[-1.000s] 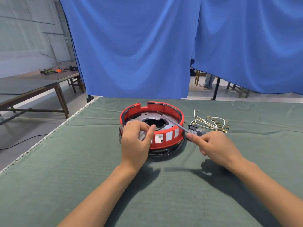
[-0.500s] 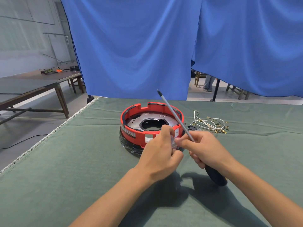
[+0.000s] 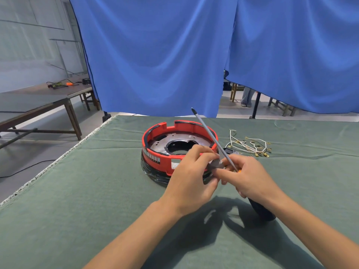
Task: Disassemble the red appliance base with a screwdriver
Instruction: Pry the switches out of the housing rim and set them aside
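On green cloth, before blue curtains

No text, brand or number is legible. The red appliance base carries a dark label strip with pale marks on its outer wall. These marks are too small to read.

a workshop-like hall set up for bench work. a worktop covered in green cloth fills the lower frame, with loose wires at centre right. blue curtains hang behind it as a screen. at upper left, a long wooden table with cables stands on a bare grey floor by a pale wall. chair legs show under the curtain at right.
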`<state>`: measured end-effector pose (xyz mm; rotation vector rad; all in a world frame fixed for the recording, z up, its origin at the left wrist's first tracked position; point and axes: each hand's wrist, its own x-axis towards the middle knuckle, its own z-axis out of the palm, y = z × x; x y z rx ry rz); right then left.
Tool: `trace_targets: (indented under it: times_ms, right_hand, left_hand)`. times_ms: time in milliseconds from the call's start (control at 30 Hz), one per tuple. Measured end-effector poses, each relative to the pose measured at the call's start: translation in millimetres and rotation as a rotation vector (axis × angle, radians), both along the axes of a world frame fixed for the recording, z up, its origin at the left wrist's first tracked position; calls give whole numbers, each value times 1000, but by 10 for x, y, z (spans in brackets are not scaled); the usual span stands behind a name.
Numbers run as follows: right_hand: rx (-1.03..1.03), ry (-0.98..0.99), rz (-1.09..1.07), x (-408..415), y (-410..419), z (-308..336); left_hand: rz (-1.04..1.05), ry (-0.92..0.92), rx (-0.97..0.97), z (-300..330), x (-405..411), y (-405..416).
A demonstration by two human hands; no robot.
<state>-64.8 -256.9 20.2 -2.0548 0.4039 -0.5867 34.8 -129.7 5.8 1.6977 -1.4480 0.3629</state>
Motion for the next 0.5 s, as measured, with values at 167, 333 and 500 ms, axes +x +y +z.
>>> trace_targets:
  times_ms: [167,333,500]
  right_hand:
    - [-354,359,-225,-73,-290,-43]
    - [-323,524,-313,-84,-542,-156]
    - [-359,544,-421,-27,-745,-199]
  left_hand:
    - [364,-221,54,-40,102,47]
    - [492,-279,174,-169,236,55]
    - [538,-303,207,-208,296,15]
